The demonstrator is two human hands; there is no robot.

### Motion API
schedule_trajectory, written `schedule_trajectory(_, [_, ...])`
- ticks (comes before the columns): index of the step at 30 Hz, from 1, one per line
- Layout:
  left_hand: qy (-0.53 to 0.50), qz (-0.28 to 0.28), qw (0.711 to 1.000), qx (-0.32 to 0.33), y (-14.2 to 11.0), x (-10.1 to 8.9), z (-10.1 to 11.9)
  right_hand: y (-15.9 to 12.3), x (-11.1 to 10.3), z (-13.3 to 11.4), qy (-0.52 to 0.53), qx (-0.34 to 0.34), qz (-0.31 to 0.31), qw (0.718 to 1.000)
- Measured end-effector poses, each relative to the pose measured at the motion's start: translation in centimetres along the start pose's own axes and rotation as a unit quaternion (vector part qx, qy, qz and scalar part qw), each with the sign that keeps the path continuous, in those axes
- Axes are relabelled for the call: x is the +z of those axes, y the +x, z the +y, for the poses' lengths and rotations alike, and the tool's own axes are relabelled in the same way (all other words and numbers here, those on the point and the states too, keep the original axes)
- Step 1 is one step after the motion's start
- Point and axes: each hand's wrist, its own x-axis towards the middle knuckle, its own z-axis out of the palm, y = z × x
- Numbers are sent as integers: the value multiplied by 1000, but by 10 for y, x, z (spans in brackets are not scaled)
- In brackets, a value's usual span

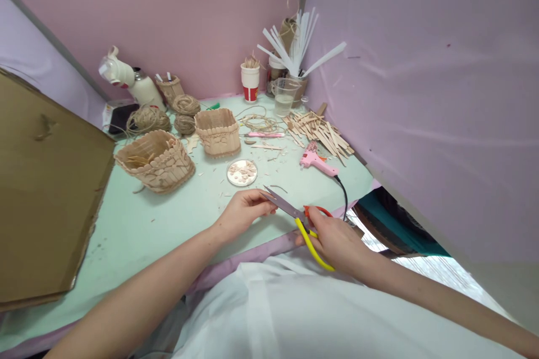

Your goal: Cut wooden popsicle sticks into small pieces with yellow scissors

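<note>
My right hand [337,238] is closed around the handles of a pair of scissors [290,207] with one red and one yellow grip. The blades point left and away from me, and their tips reach my left hand [244,210]. The fingers of my left hand are pinched together beside the blades; anything between them is too small to make out. Just beyond lies a round white dish [241,173] with small wooden pieces in it. A pink glue gun [318,160] rests to the right, its black cord hanging over the table edge.
Two wooden-stick baskets [155,162] stand left of centre, with balls of twine [149,119] behind. Loose wooden sticks [322,132] are heaped at the right. Paper cup [250,81], plastic cup [284,98] and white strips [297,45] stand at the back. Cardboard [50,190] blocks the left.
</note>
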Motion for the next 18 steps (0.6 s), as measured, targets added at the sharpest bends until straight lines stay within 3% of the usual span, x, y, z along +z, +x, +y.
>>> schedule_trajectory(8, [12, -7, 1000, -14, 1, 1, -1, -2, 5, 4, 42, 16, -20, 999])
schedule_trajectory(11, [19, 0, 1000, -20, 1, 1, -2, -2, 7, 6, 123, -1, -34, 992])
schedule_trajectory(15, [-14, 18, 999, -36, 2, 1, -2, 2, 10, 10, 263, -47, -53, 962])
schedule_trajectory(18, [-51, 24, 997, -48, 2, 1, -3, 5, 13, 12, 296, -65, -49, 952])
